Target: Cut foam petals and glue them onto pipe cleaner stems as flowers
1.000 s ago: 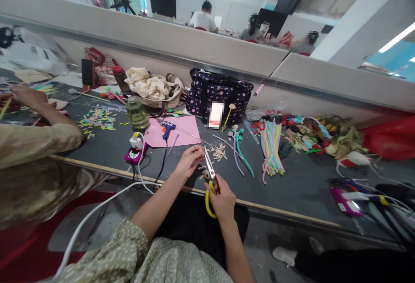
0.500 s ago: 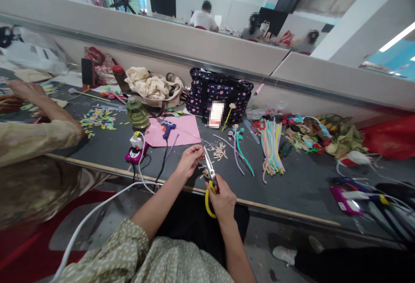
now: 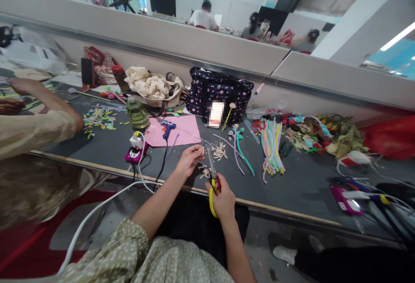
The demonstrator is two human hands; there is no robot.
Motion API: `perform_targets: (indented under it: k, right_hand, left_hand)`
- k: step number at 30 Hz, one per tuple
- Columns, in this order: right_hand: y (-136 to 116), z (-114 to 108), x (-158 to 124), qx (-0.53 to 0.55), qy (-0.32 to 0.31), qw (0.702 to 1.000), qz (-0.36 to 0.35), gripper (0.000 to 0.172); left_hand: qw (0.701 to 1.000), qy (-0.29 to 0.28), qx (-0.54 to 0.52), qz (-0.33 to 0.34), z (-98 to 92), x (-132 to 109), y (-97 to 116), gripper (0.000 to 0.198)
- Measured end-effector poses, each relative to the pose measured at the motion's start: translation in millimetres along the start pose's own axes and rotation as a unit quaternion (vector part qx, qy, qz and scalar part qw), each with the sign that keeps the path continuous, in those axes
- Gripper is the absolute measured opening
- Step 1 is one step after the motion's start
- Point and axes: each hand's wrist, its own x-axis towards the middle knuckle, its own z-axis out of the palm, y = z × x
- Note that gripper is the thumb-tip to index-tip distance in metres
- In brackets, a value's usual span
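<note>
Head view, the only one. Right hand point(image 3: 222, 196) grips scissors point(image 3: 214, 173) by the yellow loops, thumb and fingers wrapped round; likely held this way so the fingers can work the blades. Left hand point(image 3: 192, 160) pinches a pale bit point(image 3: 203, 149) between thumb and fingertips, too small to identify; the pinch presumably steadies it near the blade tips.

Scissors are in front of the wearer, handle over the front edge of the table point(image 3: 301, 192), blades over the tabletop. Long axis runs roughly front to back, leaning a little left at the far end; tips point away from the body, just beside the left fingertips. Touching or apart: can't tell. Blade gap also unclear, blurred.

Small cut pieces point(image 3: 220, 151) lie past the blades, more beside the left wrist. Glue gun point(image 3: 167, 129) rests on a pink sheet point(image 3: 188, 132), probably to protect the tabletop. Bundle of fuzzy stems point(image 3: 271, 149) lies to the right, long axis front to back, likely within easy reach. Dark patterned bag point(image 3: 220, 88) stands against the partition point(image 3: 181, 41), presumably out of the way.
</note>
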Motion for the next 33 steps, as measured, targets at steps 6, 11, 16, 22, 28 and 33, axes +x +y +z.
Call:
perform_targets:
  k: [6,11,16,22,28,33]
  right_hand:
    - [-1.7,-0.8,-1.6,-0.024,0.037,0.998,-0.033,0.047]
    - [-1.5,2.2,-1.6,-0.075,0.065,0.993,-0.064,0.049]
    - [-0.8,1.4,-1.6,-0.11,0.072,0.989,-0.072,0.049]
    - [0.0,1.0,-1.9,-0.086,0.069,0.992,-0.057,0.049]
    - [1.4,2.2,-3.6,-0.03,0.075,0.996,-0.028,0.05]
    - [0.6,2.1,-5.5,-0.043,0.072,0.995,-0.054,0.049]
  left_hand:
    - [1.0,-0.001,-0.02,-0.01,1.3,-0.2,0.7,0.029]
    - [1.0,-0.007,-0.023,-0.008,2.5,-0.9,2.2,0.028]
    - [1.0,0.004,-0.01,-0.01,1.6,-2.2,4.0,0.029]
    - [1.0,-0.011,-0.003,-0.016,-2.0,-2.8,4.3,0.033]
    - [0.999,0.01,0.034,-0.014,-1.2,-3.5,5.8,0.031]
    - [0.999,0.021,0.035,-0.004,1.2,-3.6,6.8,0.03]
